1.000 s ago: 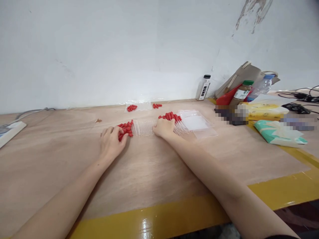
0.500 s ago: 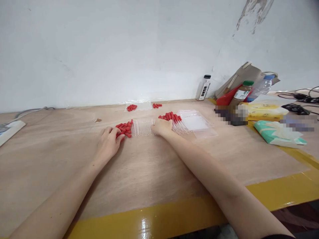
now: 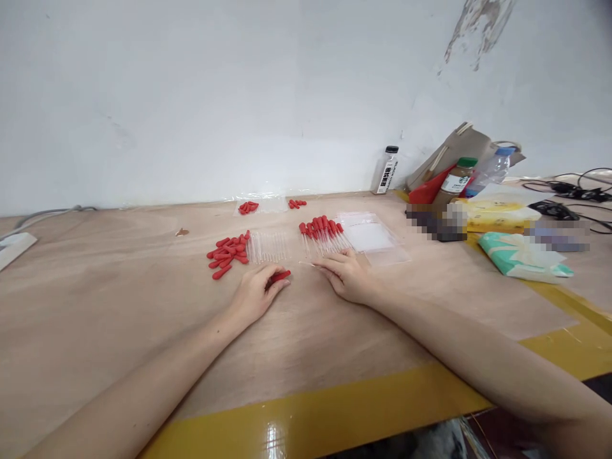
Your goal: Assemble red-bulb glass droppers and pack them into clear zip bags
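The left hand (image 3: 261,294) pinches a red bulb (image 3: 282,276), one end protruding rightward; the right hand (image 3: 348,275) holds a thin clear tube (image 3: 306,263) pointing left, seemingly so the two ends face, apart, over the bench (image 3: 119,287). Loose red bulbs (image 3: 228,250) lie left of a row of clear tubes (image 3: 268,247), probably for easy reach; bulb-topped tubes (image 3: 322,229) lie farther right. Far right, a dark-capped bottle (image 3: 386,172) reads "BLACK"; the green-capped bottle's (image 3: 456,183) label is too small to read.
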A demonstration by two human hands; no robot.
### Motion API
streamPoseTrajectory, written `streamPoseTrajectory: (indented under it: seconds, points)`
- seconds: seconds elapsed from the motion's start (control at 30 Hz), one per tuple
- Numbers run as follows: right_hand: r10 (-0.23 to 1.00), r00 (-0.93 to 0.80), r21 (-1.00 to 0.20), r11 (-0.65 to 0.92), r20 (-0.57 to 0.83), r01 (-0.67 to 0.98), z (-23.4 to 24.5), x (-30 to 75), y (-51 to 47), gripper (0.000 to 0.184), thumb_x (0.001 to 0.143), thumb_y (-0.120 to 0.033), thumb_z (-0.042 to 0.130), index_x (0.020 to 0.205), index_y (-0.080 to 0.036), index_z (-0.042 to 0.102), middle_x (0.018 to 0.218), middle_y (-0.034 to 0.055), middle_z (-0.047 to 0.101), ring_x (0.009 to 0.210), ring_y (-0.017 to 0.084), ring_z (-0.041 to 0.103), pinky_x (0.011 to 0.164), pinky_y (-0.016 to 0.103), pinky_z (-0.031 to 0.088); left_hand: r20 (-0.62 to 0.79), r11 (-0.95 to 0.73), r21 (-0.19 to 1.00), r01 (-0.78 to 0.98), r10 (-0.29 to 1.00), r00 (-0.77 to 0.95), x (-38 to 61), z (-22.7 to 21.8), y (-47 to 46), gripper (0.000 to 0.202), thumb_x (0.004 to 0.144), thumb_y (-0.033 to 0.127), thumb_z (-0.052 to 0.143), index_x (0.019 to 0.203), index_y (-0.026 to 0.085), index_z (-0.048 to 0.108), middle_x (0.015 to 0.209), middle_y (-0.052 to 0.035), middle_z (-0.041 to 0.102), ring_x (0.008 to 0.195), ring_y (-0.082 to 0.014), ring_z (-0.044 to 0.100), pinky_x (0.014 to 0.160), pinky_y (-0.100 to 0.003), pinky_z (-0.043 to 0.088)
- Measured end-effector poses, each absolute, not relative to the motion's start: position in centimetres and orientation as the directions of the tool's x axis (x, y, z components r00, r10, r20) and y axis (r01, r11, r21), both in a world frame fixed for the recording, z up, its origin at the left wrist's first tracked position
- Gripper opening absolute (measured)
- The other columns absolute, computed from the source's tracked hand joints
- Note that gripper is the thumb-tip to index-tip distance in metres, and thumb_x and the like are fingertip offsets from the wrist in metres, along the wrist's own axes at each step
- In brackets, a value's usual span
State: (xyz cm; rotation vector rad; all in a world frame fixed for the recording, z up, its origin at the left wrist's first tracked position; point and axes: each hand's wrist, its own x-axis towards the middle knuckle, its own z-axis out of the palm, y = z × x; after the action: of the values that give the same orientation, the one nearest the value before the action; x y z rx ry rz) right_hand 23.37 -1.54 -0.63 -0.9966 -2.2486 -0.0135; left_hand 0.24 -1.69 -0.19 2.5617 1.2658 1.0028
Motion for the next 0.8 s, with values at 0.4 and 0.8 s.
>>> streamPoseTrajectory:
  seconds: [0.4, 0.8]
  points:
    - [0.616, -0.535, -0.225, 0.751, 0.578, 0.621, -0.8, 22.1, -1.9, 0.024, 0.089, -0.02, 0.039, 0.101, -0.019, 0.06, 0.09, 0.0049, 0.065, 0.082, 0.014, 0.056, 0.078, 0.033, 0.026, 0.521, -0.663, 0.389, 0.64, 0.731, 0.44, 0.3, -0.2, -1.9, 0.012, 0.082, 0.029, 0.054, 0.086, 0.018, 0.057, 0.08, -0.0009, 0.063, 0.071, -0.0134, 0.058, 0.066, -0.026, 0.046]
    - [0.613, -0.589, -0.193, 0.761, 0.527, 0.619, -0.5, 22.5, -1.6, 0.024, 0.087, -0.024, 0.043, 0.095, -0.024, 0.065, 0.084, 0.0024, 0.065, 0.071, 0.012, 0.054, 0.076, 0.033, 0.023, 0.578, -0.798, 0.261, 0.543, 0.58, 0.574, 0.0, -0.3, -2.5, 0.016, 0.086, 0.027, 0.047, 0.092, 0.019, 0.06, 0.084, -0.0028, 0.064, 0.074, -0.0133, 0.059, 0.07, -0.025, 0.046]
